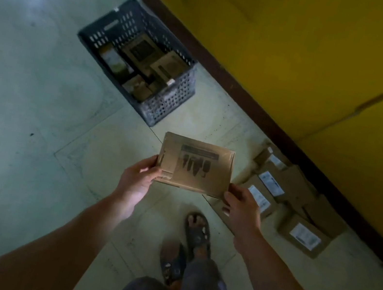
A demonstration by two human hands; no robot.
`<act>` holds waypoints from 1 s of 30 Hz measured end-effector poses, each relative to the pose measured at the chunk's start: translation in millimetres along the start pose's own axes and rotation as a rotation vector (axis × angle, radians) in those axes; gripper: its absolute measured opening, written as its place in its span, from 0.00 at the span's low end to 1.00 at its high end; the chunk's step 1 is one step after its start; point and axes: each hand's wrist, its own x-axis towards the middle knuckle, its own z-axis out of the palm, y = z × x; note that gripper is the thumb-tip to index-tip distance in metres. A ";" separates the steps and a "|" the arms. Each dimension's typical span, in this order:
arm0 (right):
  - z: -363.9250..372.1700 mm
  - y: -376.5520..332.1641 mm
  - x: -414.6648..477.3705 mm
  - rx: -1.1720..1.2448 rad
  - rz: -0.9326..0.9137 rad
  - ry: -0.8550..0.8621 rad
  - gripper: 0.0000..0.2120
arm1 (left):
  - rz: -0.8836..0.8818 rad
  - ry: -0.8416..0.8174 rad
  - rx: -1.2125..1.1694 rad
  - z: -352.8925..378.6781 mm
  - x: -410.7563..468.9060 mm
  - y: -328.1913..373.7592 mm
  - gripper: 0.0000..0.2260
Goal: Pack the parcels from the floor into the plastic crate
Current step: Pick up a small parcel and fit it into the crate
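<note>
I hold a flat brown cardboard parcel [196, 164] with dark print on its face, above the floor in the middle of the view. My left hand [136, 182] grips its near left corner and my right hand [242, 208] grips its near right corner. The dark perforated plastic crate [167, 101] stands on the floor ahead and to the left, with several cardboard parcels [147, 56] lying inside it. More brown parcels with white labels [302, 234] lie in a loose pile on the floor to the right, by the wall.
A yellow wall [302, 62] with a dark brown skirting [255, 110] runs diagonally along the right. Pale tiled floor [26, 103] spreads to the left of the crate. My sandalled feet [196, 232] stand just below the held parcel.
</note>
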 end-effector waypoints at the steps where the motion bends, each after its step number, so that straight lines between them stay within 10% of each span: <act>1: 13.6 -8.9 7.0 -0.003 -0.006 -0.009 0.10 | 0.007 0.010 -0.026 -8.4 10.7 8.4 0.20; 30: 390.3 -268.9 223.9 0.019 0.164 0.125 0.08 | -0.144 -0.071 0.274 -191.3 415.8 284.3 0.10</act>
